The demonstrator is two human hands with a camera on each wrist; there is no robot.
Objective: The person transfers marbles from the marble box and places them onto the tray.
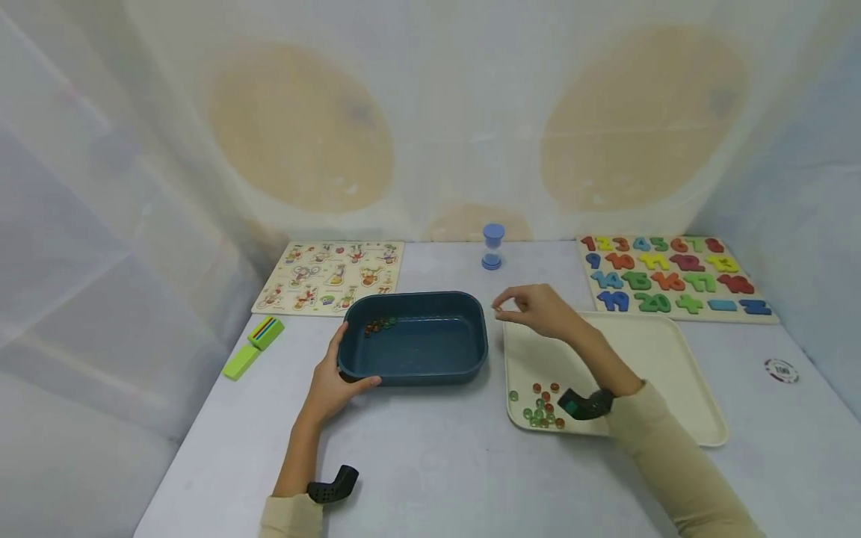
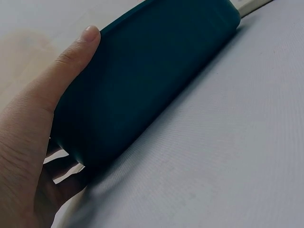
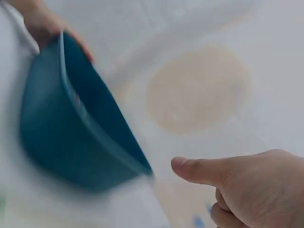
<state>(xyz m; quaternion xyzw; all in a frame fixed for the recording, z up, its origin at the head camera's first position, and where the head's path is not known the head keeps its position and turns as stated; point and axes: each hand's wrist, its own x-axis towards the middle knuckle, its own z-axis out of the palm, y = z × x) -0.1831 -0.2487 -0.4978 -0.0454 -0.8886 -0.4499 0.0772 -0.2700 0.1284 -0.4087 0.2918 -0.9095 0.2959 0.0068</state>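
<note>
A dark teal rectangular basin (image 1: 412, 378) stands in the middle of the table. My left hand (image 1: 334, 379) grips its left end, with the thumb along the front side and the fingers round the corner. Inside, a small cluster of red and green glass marbles (image 1: 380, 324) lies at the left. My right hand (image 1: 540, 310) is raised between the basin and a cream tray (image 1: 649, 351), pinching a small marble between thumb and fingertips, mostly hidden by them. Several more red and green marbles (image 1: 540, 409) lie in the tray's near left corner.
A picture puzzle board (image 1: 323, 278) lies at back left, with a lime-green box (image 1: 254, 347) in front of it. A blue sand timer (image 1: 492, 246) stands behind the basin. A number puzzle board (image 1: 673, 275) and a round chip (image 1: 782, 371) are on the right.
</note>
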